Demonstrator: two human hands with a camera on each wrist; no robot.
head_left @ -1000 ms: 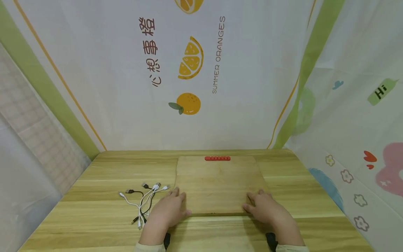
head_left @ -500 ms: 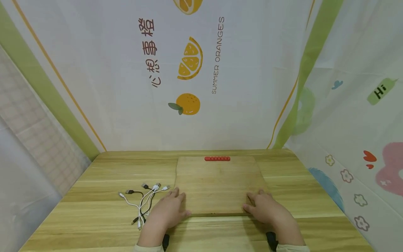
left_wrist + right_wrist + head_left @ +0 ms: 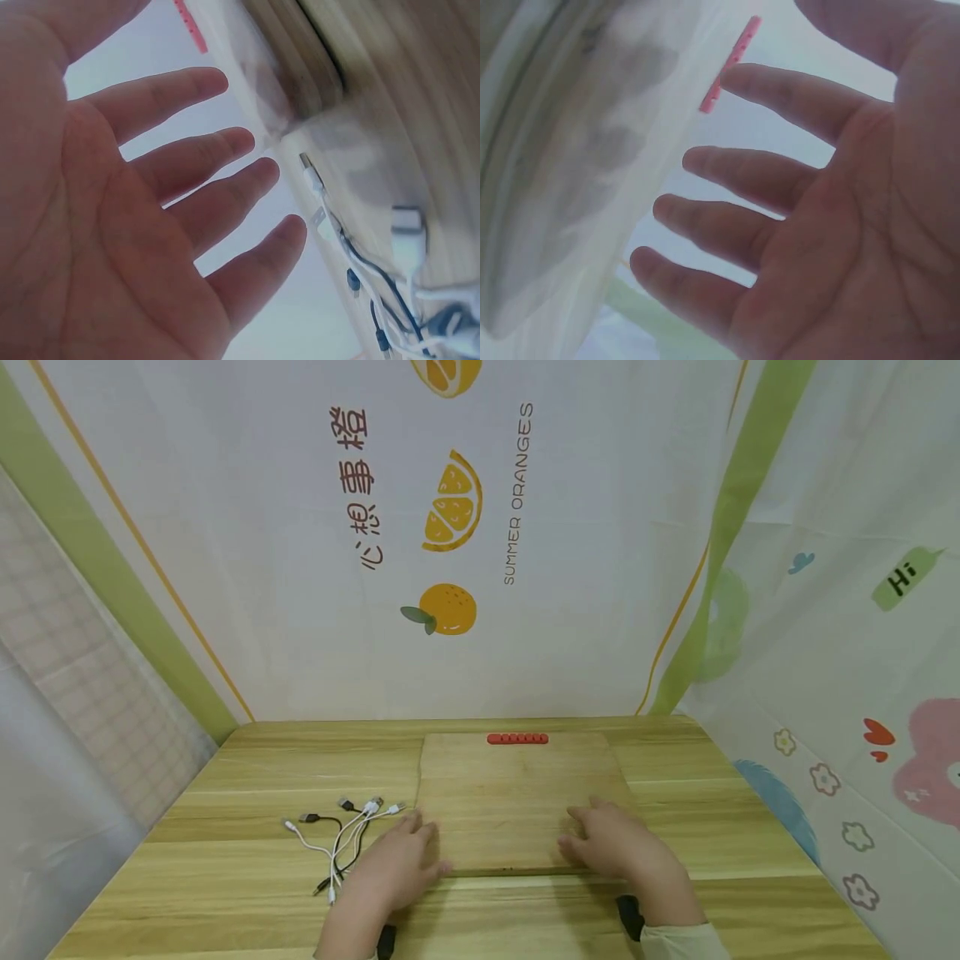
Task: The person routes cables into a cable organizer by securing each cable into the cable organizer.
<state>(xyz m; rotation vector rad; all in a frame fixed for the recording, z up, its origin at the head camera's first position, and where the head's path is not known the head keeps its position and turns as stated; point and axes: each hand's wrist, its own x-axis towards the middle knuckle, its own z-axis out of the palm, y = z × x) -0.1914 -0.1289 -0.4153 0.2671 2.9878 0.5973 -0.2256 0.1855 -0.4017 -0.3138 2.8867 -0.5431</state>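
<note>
Board [image 3: 517, 802] lies under both hands, left [image 3: 401, 856] & right [image 3: 611, 843], fingers spread, no grip.

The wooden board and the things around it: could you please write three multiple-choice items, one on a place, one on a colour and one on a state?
1. Where do the cables lie?
A. On the board
B. On the table, left of the board
C. Right of the board

2. What colour is the small strip at the wooden board's far edge?
A. Red
B. Blue
C. Green

3. How is the left hand?
A. Gripping a cable
B. Clenched in a fist
C. Open, fingers spread

Answers:
1 B: the head view shows them beside the board's left edge.
2 A: it shows red against the wood.
3 C: the left wrist view shows straight, parted fingers.
</note>
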